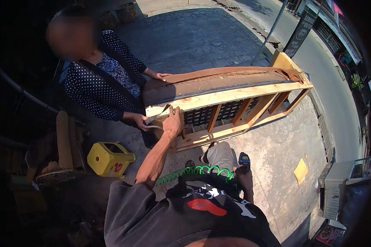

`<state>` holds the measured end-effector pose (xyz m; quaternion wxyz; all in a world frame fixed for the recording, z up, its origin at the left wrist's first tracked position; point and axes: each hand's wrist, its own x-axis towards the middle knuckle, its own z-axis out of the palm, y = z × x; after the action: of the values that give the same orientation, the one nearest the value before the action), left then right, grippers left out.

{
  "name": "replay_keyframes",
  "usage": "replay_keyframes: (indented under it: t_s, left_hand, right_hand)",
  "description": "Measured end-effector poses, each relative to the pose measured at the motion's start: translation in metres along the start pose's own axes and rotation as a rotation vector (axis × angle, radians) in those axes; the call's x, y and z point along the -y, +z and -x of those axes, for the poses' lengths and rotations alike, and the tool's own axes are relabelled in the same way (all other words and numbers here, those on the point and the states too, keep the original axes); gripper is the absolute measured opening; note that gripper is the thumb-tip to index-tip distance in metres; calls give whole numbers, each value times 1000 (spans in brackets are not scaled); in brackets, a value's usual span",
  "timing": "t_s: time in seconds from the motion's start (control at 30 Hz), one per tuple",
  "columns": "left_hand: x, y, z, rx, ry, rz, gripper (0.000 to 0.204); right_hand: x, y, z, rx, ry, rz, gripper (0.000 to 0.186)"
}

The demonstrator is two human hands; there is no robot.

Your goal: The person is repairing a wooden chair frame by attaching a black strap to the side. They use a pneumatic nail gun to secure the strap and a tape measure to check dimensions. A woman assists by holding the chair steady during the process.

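My left hand (173, 122) is at the near left corner of a long wooden furniture frame (212, 98), fingers closed at the end of a flat strip (157, 115) against the wood. A person's hand (140, 121) beside mine holds the strip's other part. Low on my right side, my right hand (245, 180) grips a staple gun (244, 160) with a dark and blue body, away from the frame. A green coiled air hose (202, 169) runs across my front towards it. Brown padding and fabric (218, 81) cover the frame's upper side; slats and black woven webbing (231, 110) show in its open side.
Across the frame's left end stands a person in a dotted dark top (95, 90), other hand (163, 76) on the padding. A yellow plastic stool (110, 158) is at the left. A yellow sheet (301, 171) lies on the concrete floor (272, 144); a road runs beyond on the right.
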<state>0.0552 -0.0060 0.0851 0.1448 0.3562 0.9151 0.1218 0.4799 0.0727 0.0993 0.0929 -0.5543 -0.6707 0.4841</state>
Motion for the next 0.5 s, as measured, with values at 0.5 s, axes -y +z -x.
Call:
replay_keyframes:
  t_s: [0.5]
  left_hand:
    - [-47, 49, -126, -5, -34, -11, 68]
  right_hand:
    - [49, 20, -54, 130, 120, -345, 19]
